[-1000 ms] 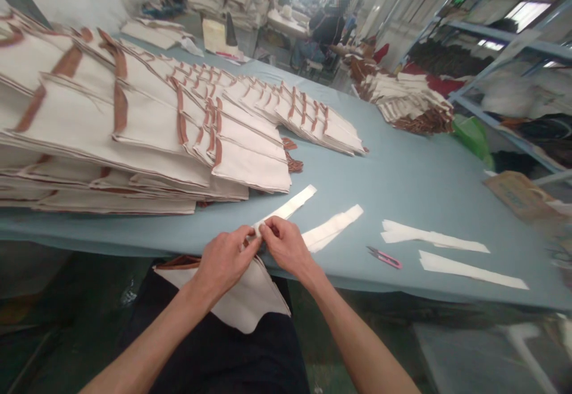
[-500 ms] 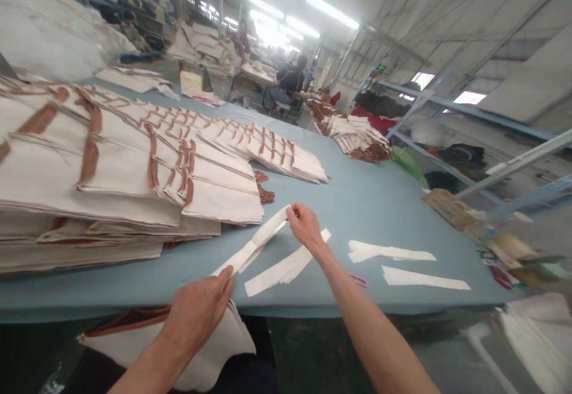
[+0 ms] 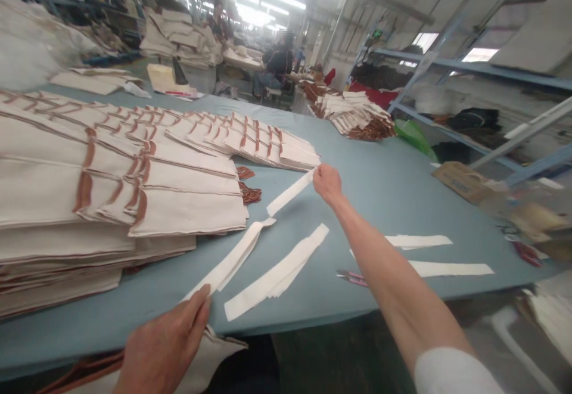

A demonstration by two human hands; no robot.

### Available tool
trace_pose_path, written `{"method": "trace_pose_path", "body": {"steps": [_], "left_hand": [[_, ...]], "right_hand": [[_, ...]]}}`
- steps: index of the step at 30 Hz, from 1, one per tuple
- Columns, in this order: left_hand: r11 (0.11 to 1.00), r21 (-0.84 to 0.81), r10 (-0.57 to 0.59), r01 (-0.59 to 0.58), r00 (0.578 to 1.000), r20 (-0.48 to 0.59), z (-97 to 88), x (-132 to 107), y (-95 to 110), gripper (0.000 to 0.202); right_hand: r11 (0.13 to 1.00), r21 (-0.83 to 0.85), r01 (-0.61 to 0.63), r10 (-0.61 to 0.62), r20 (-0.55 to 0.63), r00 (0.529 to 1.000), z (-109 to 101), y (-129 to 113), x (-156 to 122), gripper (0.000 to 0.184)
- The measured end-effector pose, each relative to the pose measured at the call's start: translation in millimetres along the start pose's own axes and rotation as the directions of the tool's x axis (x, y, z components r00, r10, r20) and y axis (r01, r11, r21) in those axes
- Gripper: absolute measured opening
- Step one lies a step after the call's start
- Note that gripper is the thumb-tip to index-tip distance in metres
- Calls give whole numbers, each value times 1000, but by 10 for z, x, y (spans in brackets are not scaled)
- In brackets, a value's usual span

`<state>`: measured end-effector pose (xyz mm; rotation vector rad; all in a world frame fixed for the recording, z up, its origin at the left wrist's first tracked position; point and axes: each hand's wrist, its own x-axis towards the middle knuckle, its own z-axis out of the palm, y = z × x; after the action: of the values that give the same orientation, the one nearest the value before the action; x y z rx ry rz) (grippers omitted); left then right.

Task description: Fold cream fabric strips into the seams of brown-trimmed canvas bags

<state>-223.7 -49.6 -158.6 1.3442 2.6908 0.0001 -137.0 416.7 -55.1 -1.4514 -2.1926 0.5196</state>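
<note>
My right hand (image 3: 328,183) is stretched far out over the blue table (image 3: 393,191), pinching the far end of a white strip (image 3: 289,192) that lies on the table. My left hand (image 3: 166,346) rests at the table's near edge, fingers pressing the near end of a longer white strip (image 3: 232,258). Another white strip (image 3: 277,272) lies loose just right of it. A cream fabric piece with a brown handle (image 3: 210,361) sits in my lap under the left hand.
Big stacks of cream bags with brown straps (image 3: 111,173) fill the table's left side. Two more white strips (image 3: 447,269) and small pink snips (image 3: 351,276) lie to the right. More bag piles (image 3: 353,117), blue shelving and seated people stand beyond.
My right hand has moved farther away with one strip's end, separating it from the strip under my left hand. The left hand stays at the near edge. The camera tilted up.
</note>
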Motion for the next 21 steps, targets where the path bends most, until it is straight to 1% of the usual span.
{"method": "trace_pose_path", "body": {"steps": [2, 5, 7, 9, 11, 12, 14, 16, 18, 21], "left_hand": [[1000, -11, 17, -18, 998, -64, 88, -19, -31, 45], [996, -89, 22, -32, 993, -114, 110, -47, -32, 46], [975, -221, -36, 0, 987, -157, 87, -60, -18, 46], [924, -382, -96, 18, 978, -187, 69, -59, -15, 44], [870, -493, -138, 23, 970, -199, 62, -42, -29, 44], [851, -525, -158, 28, 966, -205, 56, -32, -39, 44], [807, -590, -200, 33, 955, -219, 21, -29, -59, 45], [735, -678, -231, 11, 944, -235, -68, -87, -70, 46], [657, -754, -250, -25, 936, -249, -224, -247, -72, 48], [559, -828, -298, -47, 920, -253, -558, -662, -67, 53]], "right_hand": [[998, 58, -39, 39, -1, 999, -78, 11, 88, 32], [979, 185, -81, 75, 35, 997, -216, -62, 108, 31], [952, 294, -91, 68, 87, 994, -292, -185, 12, 29], [906, 414, -86, 24, 152, 988, -349, -363, -187, 26], [843, 533, -70, -57, 218, 974, -405, -585, -480, 24], [808, 587, -60, -108, 247, 963, -439, -708, -656, 27], [734, 678, -42, -225, 301, 927, -522, -961, -1054, 39], [665, 746, -33, -350, 350, 869, -617, -1204, -1488, 54], [611, 791, -29, -462, 386, 798, -701, -1410, -1930, 65], [567, 823, -35, -565, 419, 711, -751, -1620, -2550, 69]]}}
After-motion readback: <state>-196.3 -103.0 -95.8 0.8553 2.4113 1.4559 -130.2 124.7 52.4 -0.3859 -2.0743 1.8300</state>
